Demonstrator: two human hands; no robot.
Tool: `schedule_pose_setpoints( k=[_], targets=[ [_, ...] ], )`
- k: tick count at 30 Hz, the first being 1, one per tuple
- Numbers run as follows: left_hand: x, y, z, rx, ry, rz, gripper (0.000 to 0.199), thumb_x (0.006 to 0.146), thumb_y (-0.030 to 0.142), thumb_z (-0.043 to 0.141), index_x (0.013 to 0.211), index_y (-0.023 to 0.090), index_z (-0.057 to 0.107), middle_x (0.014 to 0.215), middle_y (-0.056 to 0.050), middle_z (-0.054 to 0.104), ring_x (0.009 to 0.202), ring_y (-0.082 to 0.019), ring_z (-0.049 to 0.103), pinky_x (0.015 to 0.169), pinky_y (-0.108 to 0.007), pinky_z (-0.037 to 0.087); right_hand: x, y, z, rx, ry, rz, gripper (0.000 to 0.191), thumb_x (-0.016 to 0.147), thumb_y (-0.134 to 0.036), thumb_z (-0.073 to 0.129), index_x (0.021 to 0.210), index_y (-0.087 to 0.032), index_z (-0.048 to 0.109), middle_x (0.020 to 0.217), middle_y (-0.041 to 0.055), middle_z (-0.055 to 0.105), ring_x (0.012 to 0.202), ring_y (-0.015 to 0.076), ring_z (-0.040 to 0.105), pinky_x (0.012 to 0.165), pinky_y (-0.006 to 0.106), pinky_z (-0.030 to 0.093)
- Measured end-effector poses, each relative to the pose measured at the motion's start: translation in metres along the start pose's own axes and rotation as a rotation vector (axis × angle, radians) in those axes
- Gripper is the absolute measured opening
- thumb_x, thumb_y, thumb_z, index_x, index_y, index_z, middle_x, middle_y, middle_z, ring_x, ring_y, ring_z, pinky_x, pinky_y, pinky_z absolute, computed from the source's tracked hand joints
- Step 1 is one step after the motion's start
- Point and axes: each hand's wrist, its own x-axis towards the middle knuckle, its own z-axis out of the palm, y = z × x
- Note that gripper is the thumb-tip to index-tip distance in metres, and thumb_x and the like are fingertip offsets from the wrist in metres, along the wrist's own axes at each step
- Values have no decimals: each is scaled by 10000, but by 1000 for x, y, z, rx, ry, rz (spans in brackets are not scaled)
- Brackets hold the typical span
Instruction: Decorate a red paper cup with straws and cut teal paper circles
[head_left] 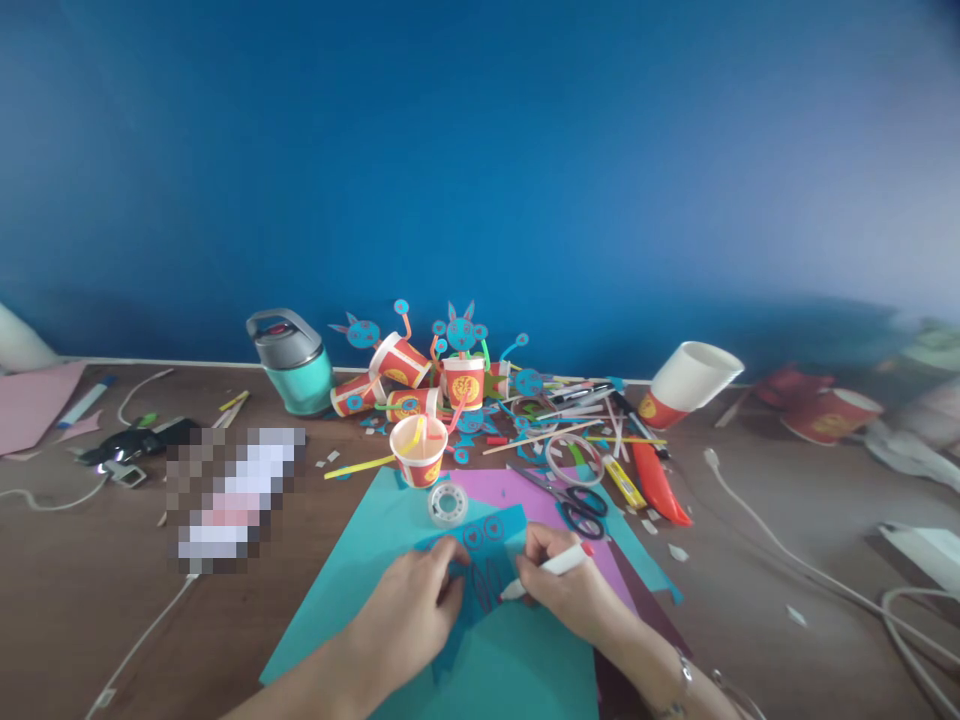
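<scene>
right hand (564,592) in action, fingers closed round the white marker (564,560), likely light and stiff, best gripped near its tip; left hand (412,600) curls its fingers over the blue paper (511,526), pinching or pressing i can't tell, mostly atop the teal sheet (341,570): probably thin, easily creased, edges safest

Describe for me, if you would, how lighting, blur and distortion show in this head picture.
In the head view, the blue wall pales toward the right; in the head view, the far-right red cup looks smeared, while the marker in the right hand is clearer; also in the head view, a pixelated block hides detail at left.
</scene>
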Motion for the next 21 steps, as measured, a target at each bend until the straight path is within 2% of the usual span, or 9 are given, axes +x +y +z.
schedule_pose_setpoints(
  k=[13,21],
  targets=[
    [-1,1,-1,2,2,6,225,878,141,501,1050,215,625,713,-9,679,695,-203,651,634,-264,410,2,2,2,1,99,-5,248,782,-262,532,589,-238,378,496,-54,508,474,103,436,464,207,354],
    [-2,0,-1,-4,11,10,232,877,138,506,1056,220,628,702,2,674,679,-191,646,647,-257,414,2,3,2,-17,109,-22,230,743,-266,525,574,-244,371,492,-57,449,482,113,412,451,216,336]
  ],
)
